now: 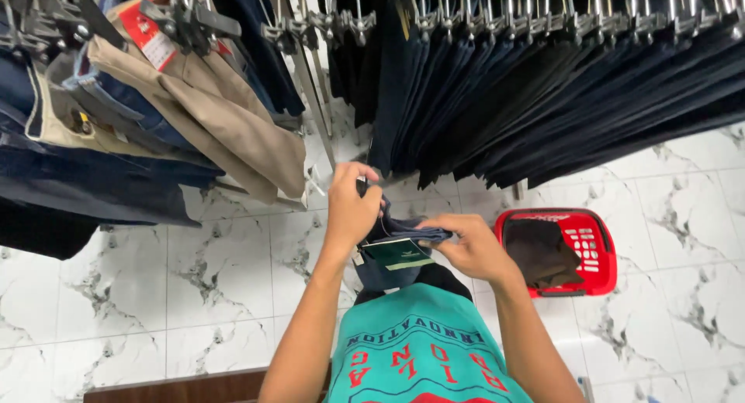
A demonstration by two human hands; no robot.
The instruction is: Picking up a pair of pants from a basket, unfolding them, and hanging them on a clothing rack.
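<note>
Clutching dark folded trousers (396, 236), long axis hanging floorward: both hands, left (351, 209) and right (466, 248).

I look down at a folded pair of dark navy trousers (392, 252) held in front of my teal printed shirt (423, 349). My left hand (353, 205) grips the upper edge of the fabric, fingers curled shut over it, and my right hand (466, 248) pinches the folded side, just above a dark green cardboard tag (397, 253). A row of dark navy trousers on metal clip hangers (559, 85) hangs ahead. Beige trousers (225, 116) hang to the left. A red plastic shopping basket (601, 252) holding dark cloth stands on the white marbled tile floor (155, 294), near my right hand.
</note>
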